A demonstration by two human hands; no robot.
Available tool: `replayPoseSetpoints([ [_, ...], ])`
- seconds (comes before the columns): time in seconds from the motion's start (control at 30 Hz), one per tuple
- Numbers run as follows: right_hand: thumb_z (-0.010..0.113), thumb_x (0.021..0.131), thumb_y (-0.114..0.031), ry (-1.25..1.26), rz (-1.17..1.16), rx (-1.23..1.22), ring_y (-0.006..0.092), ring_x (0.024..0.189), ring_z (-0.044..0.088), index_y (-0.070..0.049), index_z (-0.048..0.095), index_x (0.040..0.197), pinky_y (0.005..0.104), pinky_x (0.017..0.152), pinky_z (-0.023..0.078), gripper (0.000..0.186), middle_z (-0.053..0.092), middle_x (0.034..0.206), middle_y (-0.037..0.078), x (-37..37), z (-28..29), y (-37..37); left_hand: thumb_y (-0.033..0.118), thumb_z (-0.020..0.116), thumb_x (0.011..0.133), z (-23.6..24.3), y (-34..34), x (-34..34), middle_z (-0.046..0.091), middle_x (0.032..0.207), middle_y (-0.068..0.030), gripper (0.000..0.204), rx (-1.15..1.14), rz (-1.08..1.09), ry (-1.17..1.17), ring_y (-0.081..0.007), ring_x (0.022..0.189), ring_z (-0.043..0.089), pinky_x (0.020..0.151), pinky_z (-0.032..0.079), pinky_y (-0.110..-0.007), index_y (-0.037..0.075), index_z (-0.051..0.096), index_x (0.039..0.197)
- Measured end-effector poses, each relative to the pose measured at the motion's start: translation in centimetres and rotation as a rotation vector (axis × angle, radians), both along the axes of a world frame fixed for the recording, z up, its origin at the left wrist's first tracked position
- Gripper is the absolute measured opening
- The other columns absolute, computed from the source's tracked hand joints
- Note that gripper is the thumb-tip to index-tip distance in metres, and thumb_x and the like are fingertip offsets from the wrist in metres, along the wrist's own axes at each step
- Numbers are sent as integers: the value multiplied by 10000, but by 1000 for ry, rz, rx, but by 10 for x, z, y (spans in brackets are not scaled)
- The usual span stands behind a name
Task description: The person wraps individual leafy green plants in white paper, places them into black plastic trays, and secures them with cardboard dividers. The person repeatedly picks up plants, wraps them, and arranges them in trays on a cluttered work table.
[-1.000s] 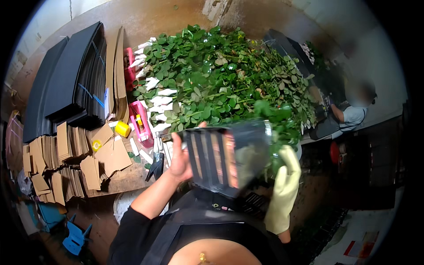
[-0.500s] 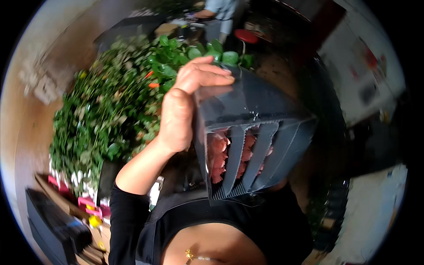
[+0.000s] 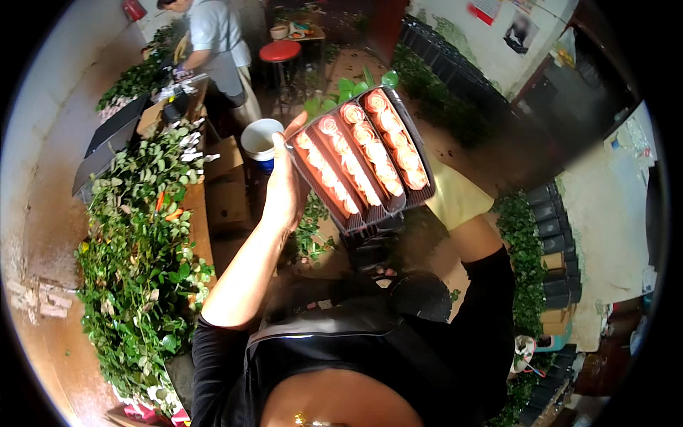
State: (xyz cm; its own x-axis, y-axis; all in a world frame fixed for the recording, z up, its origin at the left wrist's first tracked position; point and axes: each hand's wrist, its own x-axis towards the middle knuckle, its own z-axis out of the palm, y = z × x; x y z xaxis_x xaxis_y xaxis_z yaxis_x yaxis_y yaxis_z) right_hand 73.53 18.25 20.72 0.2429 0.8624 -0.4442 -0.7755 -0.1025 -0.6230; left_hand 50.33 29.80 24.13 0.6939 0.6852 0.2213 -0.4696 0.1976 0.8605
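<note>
My bare left hand (image 3: 284, 171) grips the left side of a dark wrapped bundle (image 3: 398, 203) of pink roses (image 3: 377, 139), whose heads face me in several rows separated by dark corrugated strips. Green leaves (image 3: 352, 85) poke out beyond its top. My right hand (image 3: 455, 199), in a pale yellow glove, is against the right side of the bundle; its fingers are hidden behind it.
Left stands a bench edge (image 3: 199, 235) heaped with leafy stems (image 3: 128, 256), cardboard boxes (image 3: 228, 178) beside it. A white bucket (image 3: 260, 135), co-worker (image 3: 217, 53) and red stool (image 3: 279, 51) are beyond. Along the right lie dark boxes (image 3: 551, 224) and greenery (image 3: 519, 256).
My view has swung right, toward the co-worker and floor. The bundle has tipped so its rose heads now face up at me, and my gloved hand has come against its right side.
</note>
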Motion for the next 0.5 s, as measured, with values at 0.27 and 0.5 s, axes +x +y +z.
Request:
replayPoseSetpoints([
  [0.27,441,1101,-363,192,-211,-181,330,1261,609,-33,587,1359,516,1055,487,443,634,1379,180,99,-41,-36,805,277,972,-61,-10,38,253,1667,-205,1014,-125,-342,277,-367,1498,351,1125,433,-544,92,46,1654],
  [0.5,563,1059,-404,-446,-511,-625,279,1137,660,-39,601,1334,520,966,534,459,684,1287,121,185,-113,-90,793,355,974,-215,-2,-26,408,1579,-247,1004,-236,-294,880,-356,1432,456,1123,437,-500,5,305,1593],
])
